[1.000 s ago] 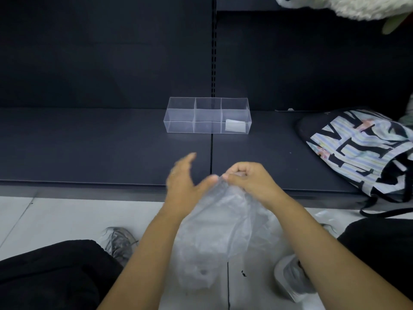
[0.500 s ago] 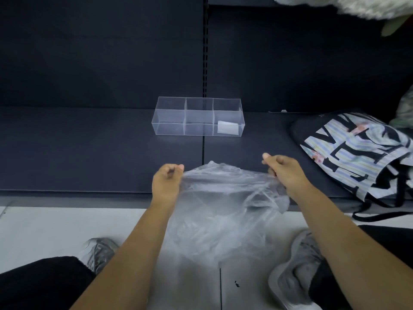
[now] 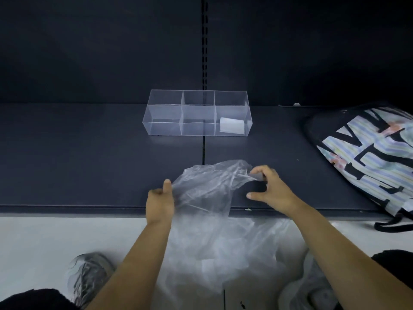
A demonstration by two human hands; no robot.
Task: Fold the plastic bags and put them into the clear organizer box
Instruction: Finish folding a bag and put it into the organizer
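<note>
Head: left hand [image 3: 159, 203] and right hand [image 3: 272, 191] pinch the plastic bag [image 3: 207, 186].

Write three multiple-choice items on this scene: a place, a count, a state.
1. Where in the clear box does the folded bag lie? A left compartment; B middle compartment; C right compartment.
2. How many compartments does the box show? A two; B three; C five.
3. Who holds the loose plastic bag? A one hand alone; B both hands; C neither hand.
Answers: 1 C, it lies right of both dividers. 2 B, two dividers split it. 3 B, left hand and right hand each grip an edge.
</note>
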